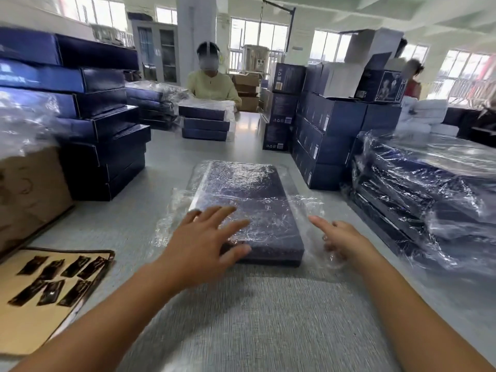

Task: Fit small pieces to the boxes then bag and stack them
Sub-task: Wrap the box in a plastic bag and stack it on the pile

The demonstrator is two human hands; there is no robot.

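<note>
As it lies on grey woven table (255, 318), flat rectangular dark-blue box (249, 200) sits in crinkly clear bag (308, 204) between both hands. Splayed left hand (204, 245), fingers straight over near-left corner, released. Blurred right hand (341, 240) beside box, index out at film; grasp can't tell. Further left: tan card (26, 326) with dark pieces (51, 292).

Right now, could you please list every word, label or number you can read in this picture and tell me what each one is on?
No text reads clearly.
Left stack of blue boxes: white lettering on one lid, too blurred.
Upright dark boxes: small labels and symbols, too small.
Bagged box: faint round mark at its far corner, unreadable.
</note>
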